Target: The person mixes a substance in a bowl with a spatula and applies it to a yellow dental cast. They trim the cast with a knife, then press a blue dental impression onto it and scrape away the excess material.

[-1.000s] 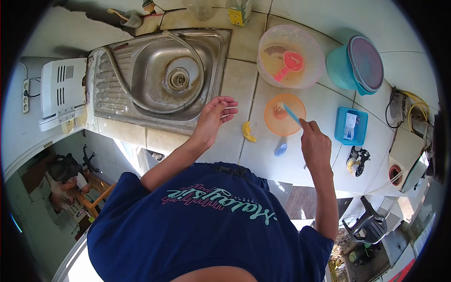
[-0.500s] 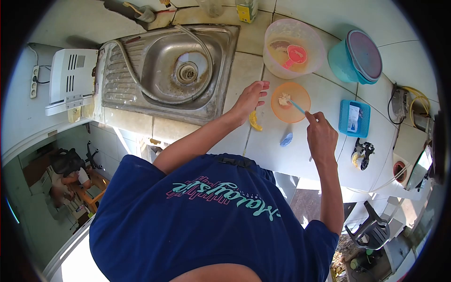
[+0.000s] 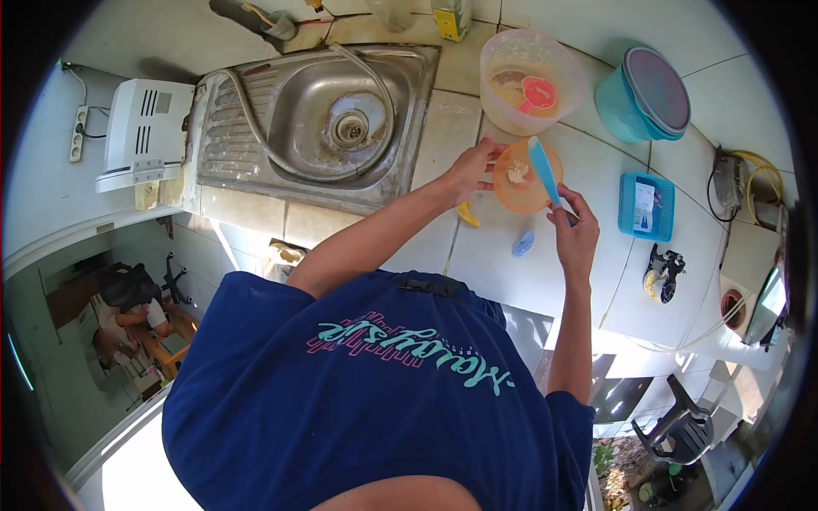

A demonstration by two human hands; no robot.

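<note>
Our left hand (image 3: pixel 471 170) is closed on the near rim of the orange bowl (image 3: pixel 521 180), thumb and fingers pinching its edge, while our right hand (image 3: pixel 575 228) is curled shut round the lower handle of the blue spatula (image 3: pixel 543 169), whose blade stands up over the bowl and the pale lump of dough (image 3: pixel 516 174) inside. We judge the bowl thin, light plastic that would slide on the tiled counter (image 3: pixel 486 255), so the rim grip suits it; the spatula looks stiff, best held low on its handle. Beyond the bowl stand the clear tub (image 3: pixel 530 81) with its pink scoop (image 3: pixel 538 91) and the teal container (image 3: pixel 641 106), with the sink (image 3: pixel 324 119) to the left.
</note>
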